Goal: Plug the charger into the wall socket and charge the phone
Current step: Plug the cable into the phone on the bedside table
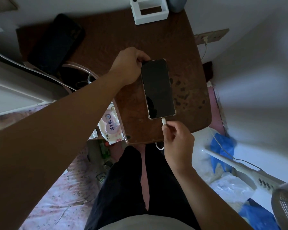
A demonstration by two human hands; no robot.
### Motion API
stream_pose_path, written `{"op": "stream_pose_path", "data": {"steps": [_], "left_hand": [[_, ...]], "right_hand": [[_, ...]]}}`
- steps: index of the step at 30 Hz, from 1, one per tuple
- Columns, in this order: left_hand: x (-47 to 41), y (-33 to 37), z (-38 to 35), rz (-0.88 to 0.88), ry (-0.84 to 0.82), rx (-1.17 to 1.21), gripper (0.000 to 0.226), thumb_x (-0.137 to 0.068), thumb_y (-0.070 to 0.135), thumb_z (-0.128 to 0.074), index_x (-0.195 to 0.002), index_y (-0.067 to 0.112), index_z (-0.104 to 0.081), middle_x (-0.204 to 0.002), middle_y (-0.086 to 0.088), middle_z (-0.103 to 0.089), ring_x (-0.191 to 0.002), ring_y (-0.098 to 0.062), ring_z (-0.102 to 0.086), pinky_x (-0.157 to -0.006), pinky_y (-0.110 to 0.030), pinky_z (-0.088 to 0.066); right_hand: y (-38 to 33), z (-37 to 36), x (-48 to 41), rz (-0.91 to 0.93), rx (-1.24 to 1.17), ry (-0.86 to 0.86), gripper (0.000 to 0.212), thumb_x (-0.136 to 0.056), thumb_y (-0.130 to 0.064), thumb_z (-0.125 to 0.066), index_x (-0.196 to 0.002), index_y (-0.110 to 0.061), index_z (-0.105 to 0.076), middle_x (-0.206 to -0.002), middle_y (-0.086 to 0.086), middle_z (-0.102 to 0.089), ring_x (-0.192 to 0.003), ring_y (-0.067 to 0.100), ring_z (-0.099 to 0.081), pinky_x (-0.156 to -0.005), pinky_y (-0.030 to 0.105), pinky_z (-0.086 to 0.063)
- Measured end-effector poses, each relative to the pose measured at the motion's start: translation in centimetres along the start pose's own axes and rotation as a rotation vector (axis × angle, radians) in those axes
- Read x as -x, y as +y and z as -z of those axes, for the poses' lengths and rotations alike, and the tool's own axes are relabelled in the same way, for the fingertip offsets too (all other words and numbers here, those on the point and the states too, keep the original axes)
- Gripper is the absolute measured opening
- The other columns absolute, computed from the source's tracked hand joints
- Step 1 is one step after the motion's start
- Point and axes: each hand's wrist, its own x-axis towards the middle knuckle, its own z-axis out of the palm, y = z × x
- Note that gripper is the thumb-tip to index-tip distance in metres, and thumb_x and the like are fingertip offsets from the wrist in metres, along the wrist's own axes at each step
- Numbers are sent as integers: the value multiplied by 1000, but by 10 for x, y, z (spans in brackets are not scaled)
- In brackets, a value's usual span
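A dark-screened phone (158,88) in a clear case lies face up on the brown table (116,44). My left hand (129,65) grips its far top corner. My right hand (177,141) pinches the white charging cable (164,122) just behind its connector, which sits at the phone's near bottom edge. The cable loops under my right hand at the table's front edge. On the wall at the right, a socket plate (213,36) carries a white charger plug (205,40) with a thin white cord hanging down from it.
A black phone-like slab (56,42) lies at the table's back left. A white open box (150,11) stands at the back. A wipes packet (111,127) rests below the table's left edge. A fan (284,203) and blue bags (223,150) crowd the floor on the right.
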Motion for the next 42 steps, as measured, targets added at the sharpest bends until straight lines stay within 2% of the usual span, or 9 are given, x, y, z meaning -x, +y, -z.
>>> {"op": "stream_pose_path", "data": {"steps": [2,4,9,14,22,27,31,35,42], "left_hand": [[1,0,-1,-4,4,2,41,-93,-2,-40,-123,14,-63,-128,-6,-61,-101,-4,-48,-83,-8,-33],[2,-1,-1,-15,9,4,42,-92,-3,-39,-123,13,-63,-129,-6,-60,-100,-2,-45,-80,-3,-30],[1,-4,-2,-27,9,14,40,-93,-2,-40,-123,14,-63,-129,-6,-60,-99,0,-44,-80,-1,-28],[2,-4,-4,-42,20,17,39,-93,-1,-41,-123,13,-63,-129,-6,-59,-99,0,-43,-79,1,-24],[0,-7,-5,-42,31,5,40,-94,0,-40,-123,15,-62,-130,-4,-58,-102,1,-43,-80,-2,-27],[-1,-8,-7,-48,42,3,40,-94,0,-40,-122,15,-63,-130,-5,-57,-116,-12,-51,-85,-6,-30],[-4,-12,-11,-38,45,10,38,-94,1,-41,-120,16,-64,-128,-4,-56,-110,-7,-49,-83,-6,-31],[-5,-13,-14,-37,54,26,38,-93,0,-41,-119,16,-63,-127,-5,-55,-116,-15,-51,-90,-13,-33],[-5,-14,-14,-43,59,36,40,-93,-1,-40,-119,16,-64,-126,-5,-55,-115,-16,-51,-88,-13,-32]], "right_hand": [[1,-3,0,-28,-17,41,11,-88,-17,-66,-95,-9,-70,-84,3,-71,-71,13,-66,-63,29,-57],[1,-5,0,-17,-15,68,10,-88,-15,-66,-94,-8,-70,-83,4,-71,-70,14,-66,-61,29,-57],[1,-4,-2,78,58,60,9,-87,-12,-67,-93,-7,-69,-82,7,-69,-69,15,-63,-57,23,-53],[1,-2,-6,72,58,38,9,-87,-15,-68,-92,-8,-69,-83,6,-68,-69,12,-62,-59,13,-46],[1,-2,-8,66,66,18,9,-86,-15,-68,-92,-8,-69,-84,5,-69,-71,12,-63,-61,9,-44],[0,-3,-8,75,89,18,8,-86,-14,-67,-92,-8,-68,-84,5,-69,-71,11,-62,-61,8,-42],[0,-4,-9,85,92,14,6,-86,-12,-67,-90,-8,-67,-83,5,-69,-71,12,-63,-60,10,-44],[0,-5,-10,91,86,13,4,-86,-10,-67,-88,-7,-66,-82,5,-68,-70,14,-63,-59,12,-44],[0,-3,-11,92,81,8,4,-85,-10,-68,-87,-8,-66,-81,4,-67,-68,12,-61,-59,10,-44]]}}
